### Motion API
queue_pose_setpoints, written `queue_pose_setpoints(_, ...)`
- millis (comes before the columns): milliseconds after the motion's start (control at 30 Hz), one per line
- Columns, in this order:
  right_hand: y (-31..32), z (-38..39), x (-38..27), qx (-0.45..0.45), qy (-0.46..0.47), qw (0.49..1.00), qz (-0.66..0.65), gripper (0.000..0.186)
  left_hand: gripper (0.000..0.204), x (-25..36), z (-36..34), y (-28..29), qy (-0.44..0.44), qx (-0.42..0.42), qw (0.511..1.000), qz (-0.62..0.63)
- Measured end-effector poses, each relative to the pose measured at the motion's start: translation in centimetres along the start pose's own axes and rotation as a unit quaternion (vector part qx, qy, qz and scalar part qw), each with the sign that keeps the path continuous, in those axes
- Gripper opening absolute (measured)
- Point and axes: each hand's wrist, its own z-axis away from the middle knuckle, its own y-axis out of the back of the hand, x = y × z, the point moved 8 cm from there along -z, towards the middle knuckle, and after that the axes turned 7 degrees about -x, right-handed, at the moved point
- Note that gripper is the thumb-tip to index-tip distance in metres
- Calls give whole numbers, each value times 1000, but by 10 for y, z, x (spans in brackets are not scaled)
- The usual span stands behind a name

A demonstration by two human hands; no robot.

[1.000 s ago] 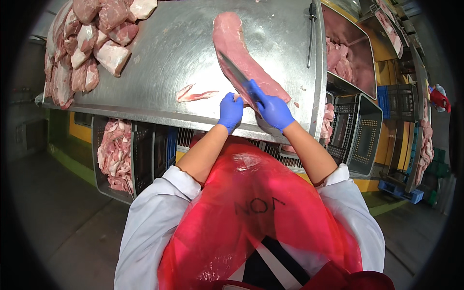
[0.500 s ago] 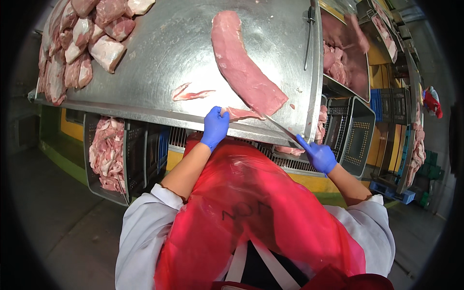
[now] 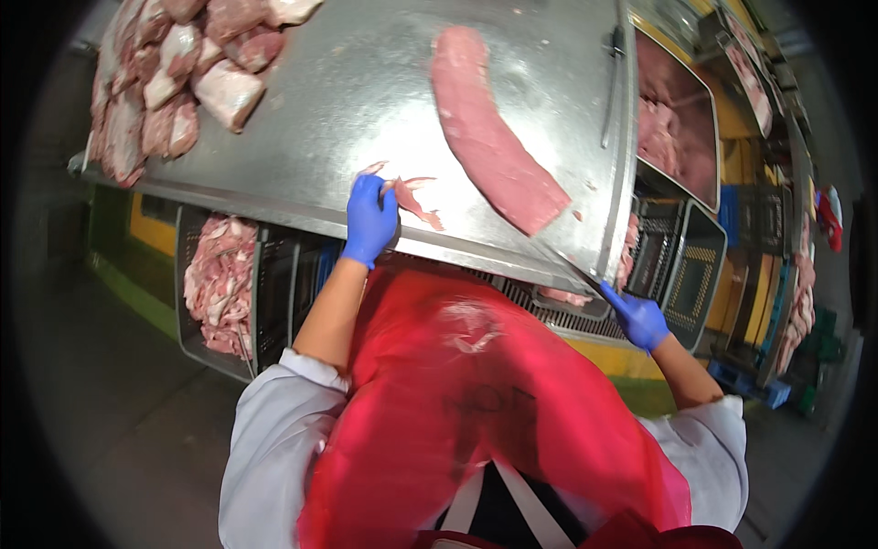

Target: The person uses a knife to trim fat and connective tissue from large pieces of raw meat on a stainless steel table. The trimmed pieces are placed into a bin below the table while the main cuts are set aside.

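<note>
My left hand, in a blue glove, is closed at the near edge of the metal table with a thin strip of meat trimming at its fingertips. Another pale scrap shows just beyond those fingers. To the right lies a long, boneless pork loin, curving from the far side toward the near edge. My right hand, also gloved in blue, grips a knife, its index finger stretched along the handle. The blade points up and left, its tip close to the loin's near end.
Several large meat pieces are heaped at the table's far left. A crate of trimmings stands below the near edge at left. A sharpening steel lies along the right rim. Beyond it are a meat bin and a dark crate.
My left hand has moved left with the trimming strip, which is now apart from the loin, beside the other scrap. The knife has drawn slightly back from the loin's end. The view has shifted.
</note>
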Motion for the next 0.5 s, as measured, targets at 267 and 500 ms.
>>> queue_pose_setpoints(267, 58, -138, -16, 126, -168, 909, -359, 75, 18, -60, -20, -4, -4, -213, 966, -150)
queue_pose_setpoints(500, 112, -298, -73, 242, -78, 878, -406, 73, 21, -185, 41, 212, 131, 106, 985, -36)
